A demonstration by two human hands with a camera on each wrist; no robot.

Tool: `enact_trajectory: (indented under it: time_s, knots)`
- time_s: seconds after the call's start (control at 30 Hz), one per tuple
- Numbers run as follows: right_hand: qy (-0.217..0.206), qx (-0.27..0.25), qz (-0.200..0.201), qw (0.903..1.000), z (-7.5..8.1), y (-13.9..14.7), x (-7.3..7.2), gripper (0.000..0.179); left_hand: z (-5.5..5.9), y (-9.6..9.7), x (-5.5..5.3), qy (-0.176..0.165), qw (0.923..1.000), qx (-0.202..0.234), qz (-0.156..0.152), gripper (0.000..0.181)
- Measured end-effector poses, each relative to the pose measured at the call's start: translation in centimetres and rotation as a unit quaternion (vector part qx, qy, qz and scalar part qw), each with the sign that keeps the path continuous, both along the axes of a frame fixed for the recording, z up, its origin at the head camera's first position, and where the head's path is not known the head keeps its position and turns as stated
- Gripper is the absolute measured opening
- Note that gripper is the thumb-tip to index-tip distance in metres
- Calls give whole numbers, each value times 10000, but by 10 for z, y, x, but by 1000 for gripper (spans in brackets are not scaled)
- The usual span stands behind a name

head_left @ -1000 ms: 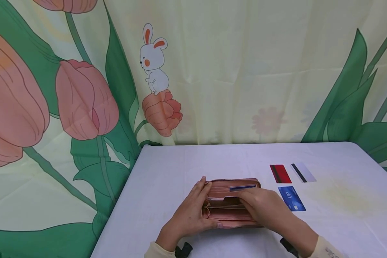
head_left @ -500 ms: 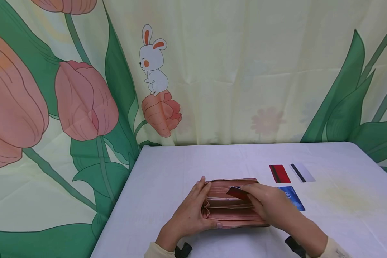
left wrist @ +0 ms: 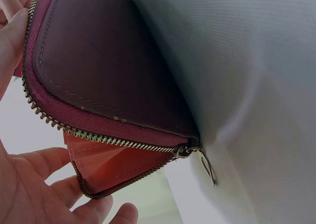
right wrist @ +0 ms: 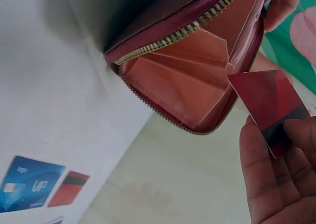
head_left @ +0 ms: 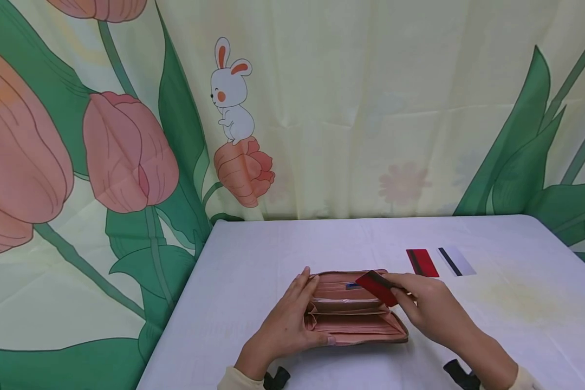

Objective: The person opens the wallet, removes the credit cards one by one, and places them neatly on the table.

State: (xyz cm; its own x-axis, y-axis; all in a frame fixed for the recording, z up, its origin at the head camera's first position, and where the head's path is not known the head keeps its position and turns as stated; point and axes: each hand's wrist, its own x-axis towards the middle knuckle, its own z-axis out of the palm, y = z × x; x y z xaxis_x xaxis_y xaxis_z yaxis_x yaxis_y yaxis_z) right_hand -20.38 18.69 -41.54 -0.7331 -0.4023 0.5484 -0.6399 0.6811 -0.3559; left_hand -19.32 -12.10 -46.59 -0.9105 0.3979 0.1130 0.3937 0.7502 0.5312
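A pink zip wallet [head_left: 356,338] stands spread wide on the white-covered table, its inner pockets facing up. My left hand [head_left: 285,325] holds it at the left end, thumb on the near edge and fingers along the far one. Between thumb and fingers, my right hand [head_left: 431,306] pinches a red card [head_left: 377,288] with a dark stripe, tilted above the wallet's right end. In the right wrist view that card [right wrist: 264,95] is apart from the pockets. A strip of a blue card [head_left: 352,285] peeks from a slot in the far inner side.
Right of the wallet lie another red striped card [head_left: 422,263] and a white card [head_left: 459,261] with a black stripe. A blue card [right wrist: 32,184] shows in the right wrist view; my right hand hides it from the head view. A printed curtain [head_left: 322,135] hangs behind the table.
My right hand has drawn the red card up out of the wallet and moved right with it. The left hand has stayed in place on the wallet.
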Motion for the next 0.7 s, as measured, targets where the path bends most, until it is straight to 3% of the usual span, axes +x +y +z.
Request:
enact_trajectory:
  time_s: [0.17, 0.43, 0.7]
  knots:
    - [-240, -216, -247, 9992, -1, 10, 1, 34, 0, 0, 1, -20, 10000, -2, 16, 121]
    - [-286, -546, -666, 9959, -3, 34, -2, 35, 1, 1, 1, 8, 10000, 1, 29, 122]
    - [-715, -626, -1534, 9836, -5, 64, -6, 33, 2, 0, 2, -16, 10000, 35, -16, 121]
